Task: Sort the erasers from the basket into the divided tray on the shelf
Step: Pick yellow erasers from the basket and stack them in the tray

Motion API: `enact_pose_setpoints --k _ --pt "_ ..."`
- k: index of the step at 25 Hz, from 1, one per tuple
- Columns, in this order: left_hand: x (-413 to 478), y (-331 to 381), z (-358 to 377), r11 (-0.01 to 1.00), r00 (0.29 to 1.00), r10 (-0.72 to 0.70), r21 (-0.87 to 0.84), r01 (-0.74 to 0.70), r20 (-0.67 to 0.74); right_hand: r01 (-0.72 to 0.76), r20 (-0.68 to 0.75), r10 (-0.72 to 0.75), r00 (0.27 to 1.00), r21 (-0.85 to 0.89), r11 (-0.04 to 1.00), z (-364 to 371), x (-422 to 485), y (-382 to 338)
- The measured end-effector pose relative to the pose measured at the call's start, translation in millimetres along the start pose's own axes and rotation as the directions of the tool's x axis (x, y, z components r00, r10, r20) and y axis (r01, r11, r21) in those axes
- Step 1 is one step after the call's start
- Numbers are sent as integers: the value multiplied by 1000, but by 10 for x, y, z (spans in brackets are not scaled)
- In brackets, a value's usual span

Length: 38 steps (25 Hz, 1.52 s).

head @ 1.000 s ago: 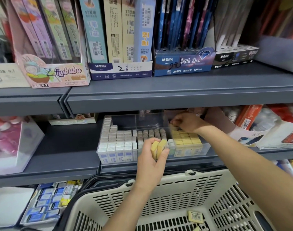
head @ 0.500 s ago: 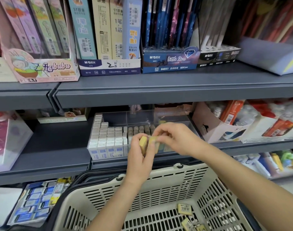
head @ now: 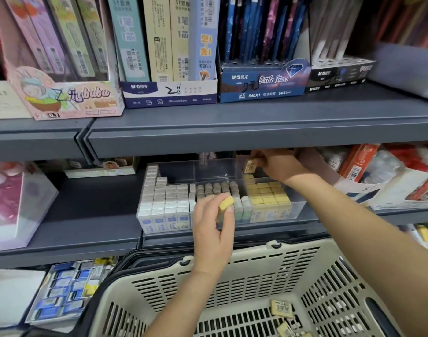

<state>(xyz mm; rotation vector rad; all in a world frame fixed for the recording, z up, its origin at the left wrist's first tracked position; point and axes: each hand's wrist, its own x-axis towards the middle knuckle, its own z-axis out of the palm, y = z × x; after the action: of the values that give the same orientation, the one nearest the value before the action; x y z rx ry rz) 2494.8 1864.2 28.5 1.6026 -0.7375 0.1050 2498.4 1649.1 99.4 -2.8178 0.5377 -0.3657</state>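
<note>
Pinching yellow eraser (head: 226, 204), left hand (head: 211, 233), second eraser (head: 250, 165), right hand (head: 284, 168), M&G box (head: 169, 94) above

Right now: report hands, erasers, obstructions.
Left hand pinches yellow block eraser before clear plastic divided tray. Right hand holds second yellow eraser over right compartment. More in beige slotted basket. Nothing blocking.

Left hand (head: 213, 229), forearm at 6 o'clock, pinches a yellow eraser (head: 226, 204); right hand (head: 281, 166), at its 1 o'clock, pinches a second eraser (head: 250, 165).
</note>
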Motion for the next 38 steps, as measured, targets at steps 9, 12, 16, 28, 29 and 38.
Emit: enact_pose_setpoints --k 9,12,16,28,29,38 --pt "2 -22 41 982 986 -168 -87 168 15 -29 120 20 993 73 997 45 -124 -87" --pt "1 -23 49 986 988 -151 -62 152 20 55 62 -81 995 342 938 -125 -474 -359" --pt "11 -8 47 995 994 -95 -20 96 56 151 160 -219 963 353 923 -166 -793 -559" --pt "-34 -62 114 836 999 36 547 -39 17 -59 -113 62 992 27 998 -200 -128 94" --pt "-32 -64 118 834 999 38 550 -39 14 -36 -101 36 994 -4 999 -137 -45 103" --pt "-28 -88 133 844 998 65 534 -51 -6 -37 298 44 954 -30 999 329 246 187"
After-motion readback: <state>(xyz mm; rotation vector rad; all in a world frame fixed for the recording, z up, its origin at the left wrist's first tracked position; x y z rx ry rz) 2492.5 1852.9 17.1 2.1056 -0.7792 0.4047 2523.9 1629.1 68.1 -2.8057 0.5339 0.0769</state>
